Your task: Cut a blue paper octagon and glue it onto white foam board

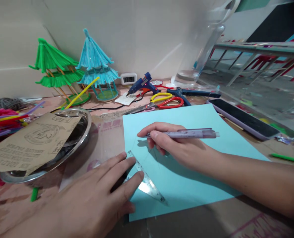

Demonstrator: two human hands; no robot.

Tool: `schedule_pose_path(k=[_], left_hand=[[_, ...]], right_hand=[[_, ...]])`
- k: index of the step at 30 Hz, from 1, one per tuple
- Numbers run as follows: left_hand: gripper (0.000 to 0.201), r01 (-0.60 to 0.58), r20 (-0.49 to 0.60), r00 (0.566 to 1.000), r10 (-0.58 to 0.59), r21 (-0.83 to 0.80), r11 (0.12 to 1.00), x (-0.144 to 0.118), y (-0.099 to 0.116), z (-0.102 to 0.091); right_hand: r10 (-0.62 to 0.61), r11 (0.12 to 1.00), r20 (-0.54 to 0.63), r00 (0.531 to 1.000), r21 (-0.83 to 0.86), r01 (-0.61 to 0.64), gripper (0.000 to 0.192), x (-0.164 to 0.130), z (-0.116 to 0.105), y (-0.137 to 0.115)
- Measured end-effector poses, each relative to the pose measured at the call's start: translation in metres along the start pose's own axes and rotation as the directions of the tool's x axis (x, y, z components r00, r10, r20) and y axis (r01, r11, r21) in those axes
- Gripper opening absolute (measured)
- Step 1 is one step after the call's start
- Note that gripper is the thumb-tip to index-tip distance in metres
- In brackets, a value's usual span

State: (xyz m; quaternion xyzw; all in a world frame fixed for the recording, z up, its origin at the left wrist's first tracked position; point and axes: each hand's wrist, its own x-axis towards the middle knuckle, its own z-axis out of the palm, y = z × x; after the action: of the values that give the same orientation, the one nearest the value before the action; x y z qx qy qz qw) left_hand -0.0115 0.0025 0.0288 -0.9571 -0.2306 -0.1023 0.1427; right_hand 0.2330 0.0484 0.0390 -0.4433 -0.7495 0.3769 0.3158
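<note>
Through the head camera, I see a light blue sheet of paper [191,115] lying on the brown, pink-printed surface [196,221], smooth and bright, with straight edges and a few faint thin lines towards its left half. My right hand [176,143], over the middle of the sheet, grasps a pen [186,133], a slim, translucent, greyish-purple barrel with a pale end; I cannot make out its tip among the fingers. My left hand [107,185] grips nothing: its fingers, spread and slightly bent, rest on a clear ruler [150,186], shiny and dark-speckled, slanting across the sheet's near left corner. The fingers hide part of its outline.

Past the sheet's far edge lie red- and yellow-handled scissors [171,103] and a blue glue gun [142,84]. Off its far right corner sits a phone [243,117]; beyond its left edge, a steel bowl [88,127] under a brown printed sheet [37,138].
</note>
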Motion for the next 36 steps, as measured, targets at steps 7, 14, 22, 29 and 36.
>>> schedule_pose_path(k=[7,14,22,29,36], left_hand=[[0.057,-0.033,0.097,0.995,0.035,-0.024,0.999,-0.014,-0.009,0.002],[0.067,-0.069,0.080,0.994,0.070,-0.025,0.997,-0.022,-0.017,0.004],[0.059,-0.043,0.084,0.995,0.047,-0.048,0.998,-0.008,-0.017,-0.005],[0.070,0.004,0.157,0.988,0.006,-0.062,0.998,-0.018,-0.013,-0.001],[0.076,-0.005,0.116,0.993,0.016,-0.095,0.995,-0.023,-0.015,0.005]], right_hand=[[0.012,1.000,0.004,1.000,0.008,-0.012,0.029,-0.001,0.000,0.002],[0.057,0.997,0.009,0.998,0.050,-0.057,0.028,-0.001,0.001,0.002],[0.063,0.998,0.000,0.998,0.022,-0.063,0.030,-0.002,0.001,0.001],[0.075,0.997,0.009,0.997,0.001,-0.075,0.030,-0.001,0.000,-0.004],[0.051,0.998,0.020,0.999,0.024,-0.051,0.030,-0.001,0.000,0.000]])
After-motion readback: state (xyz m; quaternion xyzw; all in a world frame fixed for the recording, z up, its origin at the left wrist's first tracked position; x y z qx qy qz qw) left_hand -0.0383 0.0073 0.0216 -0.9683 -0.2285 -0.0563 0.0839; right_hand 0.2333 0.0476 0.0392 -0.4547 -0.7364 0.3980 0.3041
